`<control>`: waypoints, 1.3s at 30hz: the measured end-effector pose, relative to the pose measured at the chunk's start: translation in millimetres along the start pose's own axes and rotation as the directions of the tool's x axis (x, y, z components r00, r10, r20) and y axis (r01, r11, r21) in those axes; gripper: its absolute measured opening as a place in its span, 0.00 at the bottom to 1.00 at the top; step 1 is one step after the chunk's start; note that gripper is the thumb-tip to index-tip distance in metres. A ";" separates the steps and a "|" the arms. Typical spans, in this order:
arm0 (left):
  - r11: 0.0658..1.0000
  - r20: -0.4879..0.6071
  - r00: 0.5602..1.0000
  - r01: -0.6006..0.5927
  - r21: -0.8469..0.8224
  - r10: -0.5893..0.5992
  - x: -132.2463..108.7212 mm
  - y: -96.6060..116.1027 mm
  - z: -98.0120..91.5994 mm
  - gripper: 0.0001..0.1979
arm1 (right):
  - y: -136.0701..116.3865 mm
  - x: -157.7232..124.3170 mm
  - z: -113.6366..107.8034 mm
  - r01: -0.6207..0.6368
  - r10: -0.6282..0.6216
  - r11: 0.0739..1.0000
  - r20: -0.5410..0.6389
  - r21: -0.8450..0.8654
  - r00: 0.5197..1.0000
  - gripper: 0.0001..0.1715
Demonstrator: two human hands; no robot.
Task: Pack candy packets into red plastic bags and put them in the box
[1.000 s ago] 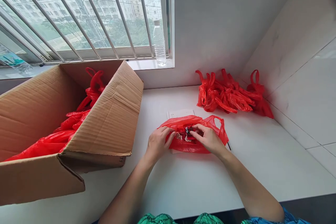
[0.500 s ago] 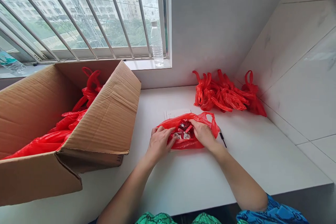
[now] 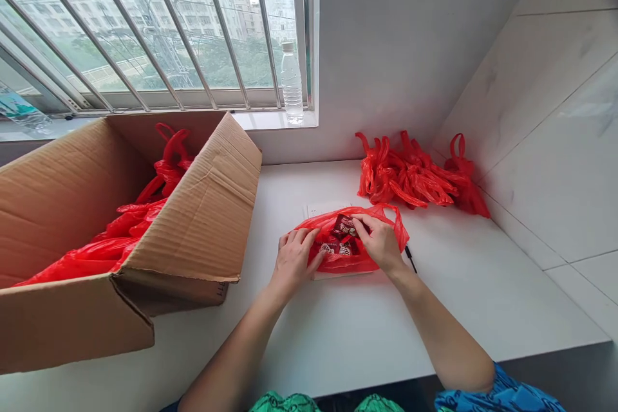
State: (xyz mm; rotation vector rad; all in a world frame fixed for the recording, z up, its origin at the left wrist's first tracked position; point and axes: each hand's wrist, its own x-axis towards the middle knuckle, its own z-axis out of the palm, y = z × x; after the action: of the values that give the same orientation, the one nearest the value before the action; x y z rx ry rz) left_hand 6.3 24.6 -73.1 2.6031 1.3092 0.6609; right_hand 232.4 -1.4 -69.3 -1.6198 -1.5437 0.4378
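A red plastic bag lies open on the white counter in front of me, with small dark red wrapped packets showing in its mouth. My left hand rests on the bag's left side, fingers pressed flat on the plastic. My right hand is at the bag's opening, its fingertips pinching one dark red packet held just above the others. A white paper lies under the bag, and a black pen sits by my right wrist.
A large open cardboard box with red bags inside stands at the left. A heap of red bags lies at the back right by the tiled wall. A water bottle stands on the windowsill.
My right hand has lifted a dark red packet up at the bag's mouth. My left hand stayed on the bag's left side. The view shifted slightly.
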 end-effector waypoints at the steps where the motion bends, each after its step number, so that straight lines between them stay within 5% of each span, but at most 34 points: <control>1: 0.999 -0.010 1.000 0.005 -0.039 -0.006 0.3 2.1 -2.4 0.21 | -3.1 -2.0 -0.6 -0.020 0.015 0.986 0.030 0.168 0.999 0.20; 3: 0.990 -0.037 0.999 0.015 -0.143 -0.020 0.5 6.5 -7.2 0.19 | -8.4 -6.3 1.0 -0.102 0.045 0.890 0.137 0.444 0.989 0.20; 6: 0.952 -0.068 0.997 0.024 -0.307 -0.047 0.5 11.3 -11.8 0.13 | -13.7 -13.1 8.1 -0.201 0.042 0.758 0.260 0.621 0.965 0.22; 14: 0.897 -0.171 0.982 -0.004 -0.441 -0.080 -1.0 10.2 -10.5 0.13 | -19.7 -21.0 10.3 -0.254 0.028 0.763 0.362 0.595 0.932 0.27; 18: 0.901 -0.286 0.958 -0.103 -0.421 -0.025 -1.8 9.9 -14.3 0.06 | -22.7 -20.0 5.5 -0.500 0.072 0.615 0.588 0.610 0.805 0.35; 20: 0.890 -0.294 0.955 -0.166 -0.424 0.038 -1.9 10.6 -16.2 0.05 | -24.8 -20.4 4.3 -0.547 0.066 0.553 0.622 0.628 0.780 0.30; 23: 0.878 -0.287 0.955 -0.195 -0.436 0.069 -1.8 12.0 -17.3 0.08 | -26.5 -21.5 3.6 -0.506 0.103 0.514 0.536 0.692 0.838 0.23; 28: 0.827 -0.124 0.989 -0.005 -0.561 -0.078 -3.8 13.0 -15.8 0.22 | -25.8 -22.6 3.4 -0.362 0.088 0.575 0.385 0.733 0.919 0.23; 34: 0.598 0.033 0.995 0.081 -0.797 -0.090 -6.1 15.7 -12.2 0.23 | -26.6 -25.6 4.7 -0.266 0.036 0.649 0.320 0.713 0.947 0.20; 39: 0.631 -0.023 0.981 0.106 -0.768 -0.193 -3.6 14.8 -5.0 0.25 | -27.2 -26.6 4.4 -0.246 -0.003 0.718 0.355 0.652 0.935 0.24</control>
State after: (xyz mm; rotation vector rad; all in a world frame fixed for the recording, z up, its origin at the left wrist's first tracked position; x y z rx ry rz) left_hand 12.8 12.5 -64.9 1.7536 0.9402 1.0505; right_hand 206.7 -27.8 -59.0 -1.0755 -1.2630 1.2618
